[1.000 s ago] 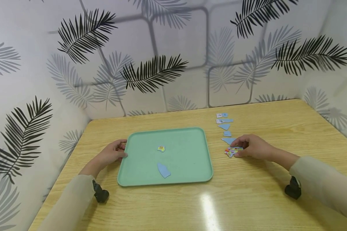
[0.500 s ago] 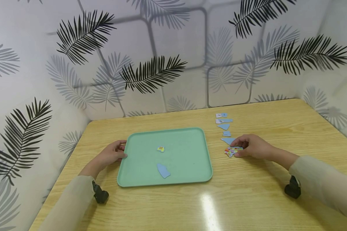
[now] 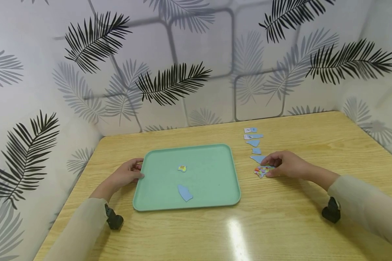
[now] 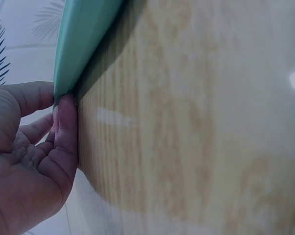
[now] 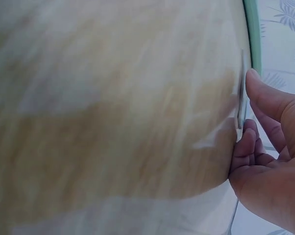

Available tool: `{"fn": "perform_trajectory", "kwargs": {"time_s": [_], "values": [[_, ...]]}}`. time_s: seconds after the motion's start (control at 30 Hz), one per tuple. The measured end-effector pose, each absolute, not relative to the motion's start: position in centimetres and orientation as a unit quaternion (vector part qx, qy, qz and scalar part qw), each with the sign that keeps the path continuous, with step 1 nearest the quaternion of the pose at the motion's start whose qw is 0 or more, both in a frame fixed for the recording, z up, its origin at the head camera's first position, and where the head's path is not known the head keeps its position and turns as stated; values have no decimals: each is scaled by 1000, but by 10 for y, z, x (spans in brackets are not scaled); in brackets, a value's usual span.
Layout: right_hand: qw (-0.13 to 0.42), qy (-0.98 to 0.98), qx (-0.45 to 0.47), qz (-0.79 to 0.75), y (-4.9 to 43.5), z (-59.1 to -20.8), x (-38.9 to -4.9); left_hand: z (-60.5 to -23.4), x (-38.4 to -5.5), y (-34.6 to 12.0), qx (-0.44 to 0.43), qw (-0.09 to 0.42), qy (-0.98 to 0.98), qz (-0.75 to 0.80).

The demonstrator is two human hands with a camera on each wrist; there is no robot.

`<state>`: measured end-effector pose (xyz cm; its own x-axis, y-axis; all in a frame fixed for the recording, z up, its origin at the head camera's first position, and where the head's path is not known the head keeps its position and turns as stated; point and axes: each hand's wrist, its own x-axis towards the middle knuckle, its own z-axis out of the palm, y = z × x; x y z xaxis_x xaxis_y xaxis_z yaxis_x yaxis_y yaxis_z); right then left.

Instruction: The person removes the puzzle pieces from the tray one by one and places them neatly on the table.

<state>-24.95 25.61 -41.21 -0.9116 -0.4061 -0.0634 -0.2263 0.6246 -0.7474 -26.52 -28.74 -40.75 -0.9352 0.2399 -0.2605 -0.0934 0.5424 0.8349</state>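
My left hand grips the left edge of a mint-green tray. In the left wrist view the thumb lies at the tray's rim and the curled fingers are tucked under it. Inside the tray are a small yellow puzzle piece and a larger pale-blue piece. To the right of the tray, my right hand pinches a multicoloured puzzle piece by its right side, low at the table. In the right wrist view that piece shows only as a thin edge beside the thumb.
A column of pale-blue puzzle pieces runs back from the right hand: a pointed one, a small square one, a triangular one and longer strips with white ends. A leaf-patterned wall stands behind the wooden table.
The right hand and the multicoloured piece shift very slightly. The left hand keeps its place on the tray, and the other pieces lie as before.
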Motion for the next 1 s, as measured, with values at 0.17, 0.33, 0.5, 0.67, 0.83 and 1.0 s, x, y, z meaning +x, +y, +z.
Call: {"fn": "perform_trajectory", "kwargs": {"time_s": [0.17, 0.33, 0.5, 0.67, 0.83, 1.0], "values": [[119, 890, -165, -407, 255, -409, -251, -407, -266, -287, 43, 174, 861, 475], [120, 882, -156, -428, 251, -407, -255, -408, -267, -289, 41, 174, 861, 476], [126, 869, -155, -453, 234, -399, -256, -409, -268, -290, 40, 174, 862, 475], [128, 844, -154, -497, 209, -395, -257, -409, -267, -289, 39, 174, 862, 474], [127, 831, -151, -520, 178, -394, -260, -409, -266, -288, 38, 174, 862, 475], [113, 813, -160, -549, 147, -393, -261, -411, -268, -290, 44, 174, 860, 477]]}}
